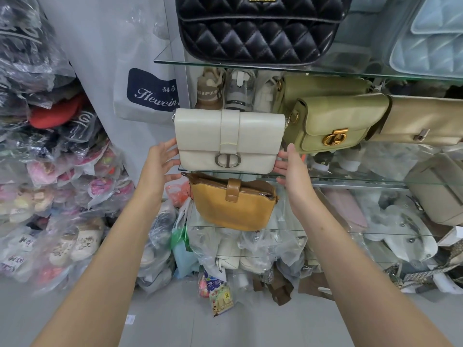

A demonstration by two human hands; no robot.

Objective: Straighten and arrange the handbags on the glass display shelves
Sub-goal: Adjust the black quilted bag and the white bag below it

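Note:
A white flap handbag [229, 139] with a silver clasp stands upright at the left end of the middle glass shelf [338, 180]. My left hand [162, 161] touches its lower left side with straight fingers. My right hand [290, 169] touches its lower right corner, fingers also straight. An olive green handbag [330, 121] with a gold clasp leans just right of it, and a beige bag [423, 118] lies beyond that. A tan leather bag [233, 204] sits on the lower glass shelf [313, 230]. A black quilted bag [255, 28] stands on the top shelf [250, 63].
A pale blue quilted bag [431, 38] is at the top right, a grey bag [438, 189] at the right edge. Shoes [225, 88] stand behind the white bag. Plastic-wrapped shoes [50, 171] pile up on the left and under the shelves.

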